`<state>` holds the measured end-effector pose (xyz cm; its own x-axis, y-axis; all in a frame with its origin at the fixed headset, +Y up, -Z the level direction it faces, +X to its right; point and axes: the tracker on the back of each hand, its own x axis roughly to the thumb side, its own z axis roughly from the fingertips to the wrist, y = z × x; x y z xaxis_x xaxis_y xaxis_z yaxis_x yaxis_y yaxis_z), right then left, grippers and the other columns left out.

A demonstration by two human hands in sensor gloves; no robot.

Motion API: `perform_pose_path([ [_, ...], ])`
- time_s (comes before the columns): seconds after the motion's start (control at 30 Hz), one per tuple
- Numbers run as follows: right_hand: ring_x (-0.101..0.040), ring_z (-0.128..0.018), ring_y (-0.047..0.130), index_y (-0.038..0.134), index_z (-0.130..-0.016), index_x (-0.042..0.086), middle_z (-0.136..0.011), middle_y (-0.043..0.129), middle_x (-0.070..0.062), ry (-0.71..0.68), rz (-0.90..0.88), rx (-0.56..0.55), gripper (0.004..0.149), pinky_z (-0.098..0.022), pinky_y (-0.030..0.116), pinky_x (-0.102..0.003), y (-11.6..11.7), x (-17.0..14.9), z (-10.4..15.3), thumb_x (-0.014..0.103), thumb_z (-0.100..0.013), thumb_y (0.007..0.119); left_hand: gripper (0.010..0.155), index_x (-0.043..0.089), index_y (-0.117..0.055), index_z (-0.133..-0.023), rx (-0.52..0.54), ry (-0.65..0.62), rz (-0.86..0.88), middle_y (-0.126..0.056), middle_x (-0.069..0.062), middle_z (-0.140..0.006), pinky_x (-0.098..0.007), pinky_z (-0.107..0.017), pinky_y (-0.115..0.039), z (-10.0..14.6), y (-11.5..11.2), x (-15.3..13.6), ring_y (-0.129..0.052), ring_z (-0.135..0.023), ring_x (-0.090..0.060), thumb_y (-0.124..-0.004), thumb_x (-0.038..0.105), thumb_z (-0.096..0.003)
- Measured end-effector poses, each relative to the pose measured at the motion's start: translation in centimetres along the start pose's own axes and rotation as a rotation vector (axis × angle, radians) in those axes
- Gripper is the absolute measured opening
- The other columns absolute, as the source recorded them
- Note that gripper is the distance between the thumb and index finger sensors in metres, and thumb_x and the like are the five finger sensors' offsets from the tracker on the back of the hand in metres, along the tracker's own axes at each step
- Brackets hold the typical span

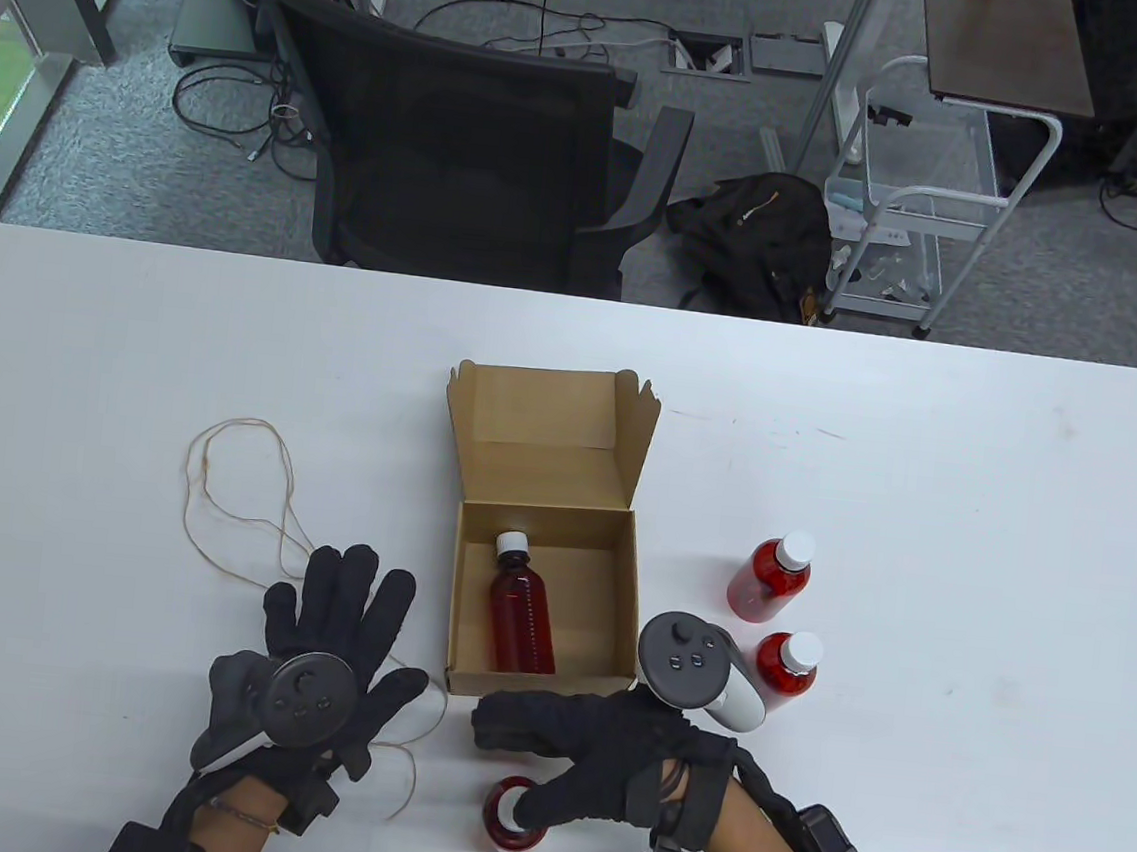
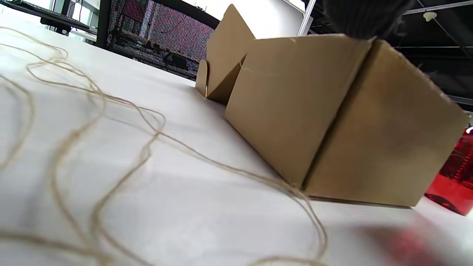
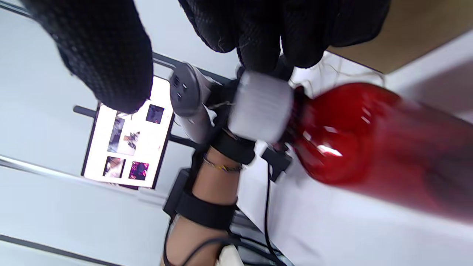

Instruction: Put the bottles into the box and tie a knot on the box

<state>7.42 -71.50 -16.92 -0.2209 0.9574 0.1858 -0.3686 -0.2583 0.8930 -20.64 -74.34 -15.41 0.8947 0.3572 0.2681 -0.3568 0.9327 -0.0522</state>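
The open cardboard box (image 1: 542, 594) (image 2: 332, 111) sits mid-table with its lid up, and one red bottle (image 1: 520, 612) lies inside. Two more red bottles (image 1: 770, 578) (image 1: 788, 666) with white caps stand just right of the box. A fourth red bottle (image 1: 513, 818) (image 3: 369, 140) stands in front of the box, under my right hand (image 1: 521, 758). Its fingers (image 3: 258, 37) touch the white cap, while the thumb (image 3: 103, 55) stays apart from it. My left hand (image 1: 350, 606) lies flat with spread fingers on the tan string (image 1: 230, 494) (image 2: 111, 147), left of the box.
A black office chair (image 1: 465, 145) stands behind the table's far edge, and a backpack (image 1: 748, 232) and a white cart (image 1: 912, 198) are on the floor beyond. In the left wrist view the string loops up to the box's near corner.
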Motion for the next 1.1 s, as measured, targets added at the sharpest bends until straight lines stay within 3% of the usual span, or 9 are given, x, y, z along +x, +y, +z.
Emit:
perform_pose_path([
  [0.23,-0.048,-0.100,0.045,0.051,-0.110,0.018,-0.114,0.050,-0.017,0.071,0.109,0.054,0.086,-0.070,0.045,-0.063,1.9,-2.6,-0.4,0.043,-0.041,0.096,0.092,0.027,-0.021,-0.120,0.006,0.004,-0.001,-0.009,-0.023,-0.127,-0.080,-0.066,-0.021,0.0,0.1,0.0,-0.011,-0.111,-0.057,-0.070,0.062,-0.0504],
  [0.43,-0.046,-0.098,0.049,0.059,-0.105,0.024,-0.112,0.053,-0.014,0.097,0.158,0.039,0.076,-0.069,0.048,-0.062,3.1,-4.3,-1.2,0.035,-0.040,0.097,0.092,0.027,-0.022,-0.120,0.013,0.019,0.001,-0.009,-0.023,-0.127,-0.080,-0.066,-0.020,0.0,0.3,-0.2,-0.010,-0.111,-0.057,-0.070,0.062,-0.0505],
  [0.7,-0.046,-0.096,0.055,0.056,-0.105,0.021,-0.109,0.058,-0.013,0.088,0.175,0.014,0.080,-0.068,0.051,-0.062,3.4,-3.9,-1.0,0.027,-0.037,0.099,0.092,0.027,-0.021,-0.121,0.008,0.023,-0.005,-0.009,-0.023,-0.126,-0.080,-0.066,-0.020,0.0,0.3,-0.2,-0.010,-0.111,-0.057,-0.070,0.062,-0.0506],
  [0.87,-0.048,-0.091,0.066,0.052,-0.107,0.012,-0.106,0.064,-0.019,-0.024,0.022,-0.096,0.085,-0.065,0.059,-0.062,1.2,-0.8,0.1,0.035,-0.040,0.098,0.092,0.027,-0.022,-0.120,0.010,0.017,-0.001,-0.009,-0.023,-0.126,-0.080,-0.066,-0.020,0.0,0.2,-0.1,-0.010,-0.111,-0.057,-0.070,0.062,-0.0507],
  [1.0,-0.047,-0.084,0.077,0.050,-0.107,0.006,-0.102,0.071,-0.022,-0.071,0.035,-0.233,0.087,-0.060,0.068,-0.059,-1.9,2.4,0.8,0.045,-0.043,0.094,0.092,0.027,-0.021,-0.120,0.007,0.018,-0.006,-0.009,-0.023,-0.127,-0.080,-0.066,-0.020,0.0,0.2,-0.1,-0.010,-0.111,-0.057,-0.070,0.062,-0.0504],
  [1.1,-0.047,-0.076,0.084,0.050,-0.105,0.001,-0.096,0.076,-0.025,-0.020,0.044,-0.420,0.088,-0.054,0.074,-0.059,-4.3,4.4,1.0,0.050,-0.045,0.091,0.092,0.027,-0.021,-0.120,0.009,0.020,-0.004,-0.009,-0.023,-0.127,-0.080,-0.066,-0.020,0.0,0.3,-0.1,-0.010,-0.111,-0.057,-0.070,0.062,-0.0507],
])
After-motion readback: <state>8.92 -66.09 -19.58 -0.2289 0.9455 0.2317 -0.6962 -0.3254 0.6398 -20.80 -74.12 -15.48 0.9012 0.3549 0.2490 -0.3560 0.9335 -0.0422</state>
